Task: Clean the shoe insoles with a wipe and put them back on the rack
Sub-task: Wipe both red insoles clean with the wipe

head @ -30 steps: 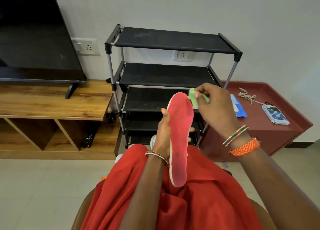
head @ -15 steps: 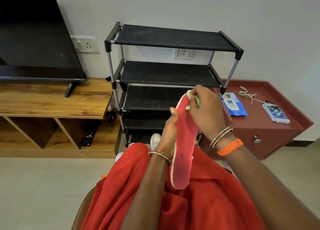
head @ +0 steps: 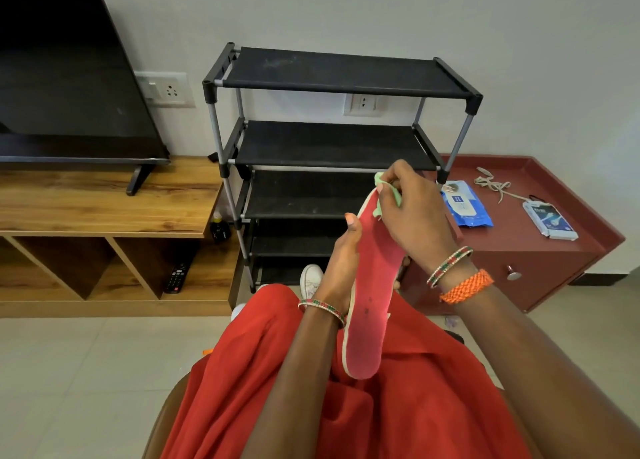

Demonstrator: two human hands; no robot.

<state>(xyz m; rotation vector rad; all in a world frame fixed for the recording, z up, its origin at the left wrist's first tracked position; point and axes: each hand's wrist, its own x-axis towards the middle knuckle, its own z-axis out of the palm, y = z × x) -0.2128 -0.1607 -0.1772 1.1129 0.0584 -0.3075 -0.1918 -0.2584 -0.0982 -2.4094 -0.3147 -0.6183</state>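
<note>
A: Pale wall behind, black four-tier rack against it, tiers bare as far as visible. Red side surface to the right with blue wipe pack.

B: Insole?

A: Red insole, held upright over the lap, toe end up, heel end low near the red cloth. Dark specks near the middle.

B: Handling?

A: Probably light, thin, bendy; likely to flop if held by one end. Best taken along the mid edge, as now.

B: Hands?

A: Left hand wrapped round the insole's left edge, thumb up, grip closed on it. Right hand above, wrist cocked down, fingers pinching a green wipe against the toe end.

B: Stage?

A: Judged mid-wipe; not yet on the rack.
</note>
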